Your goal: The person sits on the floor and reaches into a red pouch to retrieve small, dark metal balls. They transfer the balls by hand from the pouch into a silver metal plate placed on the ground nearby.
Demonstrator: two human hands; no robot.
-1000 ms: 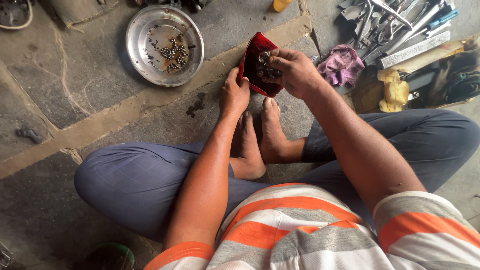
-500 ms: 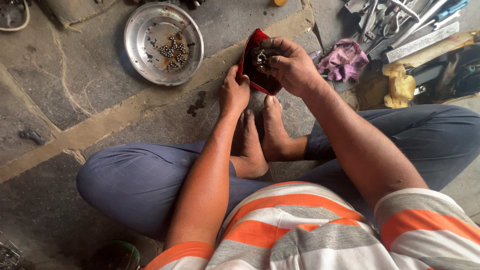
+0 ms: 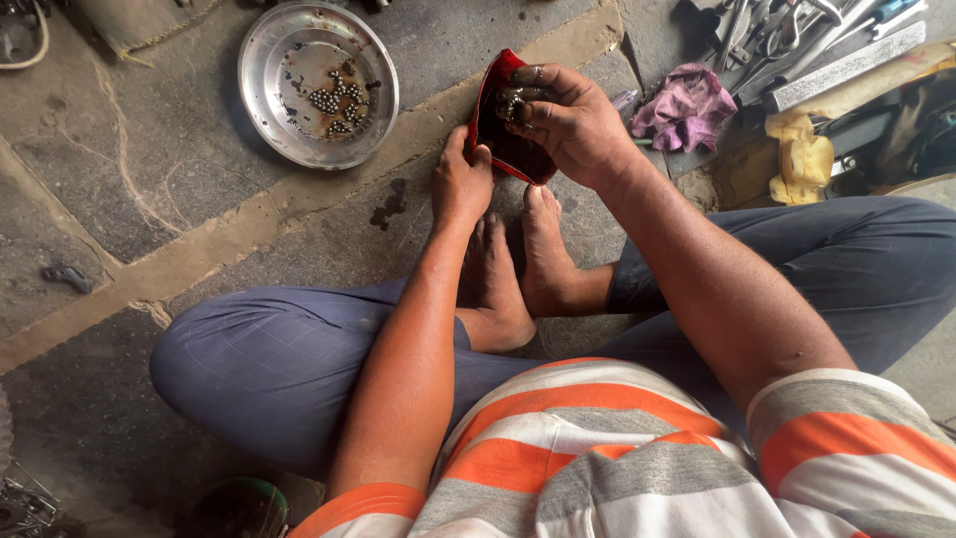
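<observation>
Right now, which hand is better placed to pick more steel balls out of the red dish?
Probably the right hand: its fingertips are already inside the red dish among the balls, while the left hand steadies the dish's edge.

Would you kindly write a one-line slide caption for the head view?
Seated on stone floor, left hand steadies a red container while right hand picks out small steel balls; metal dish nearby.

Person seated cross-legged on the floor, work held out past the feet.

The left hand grips the near edge of a dish just beyond the feet; the right hand lies over the dish, fingertips inside; a pan with small balls in it sits to the left; a rag lies right of the hands; tools lie beyond the rag.
</observation>
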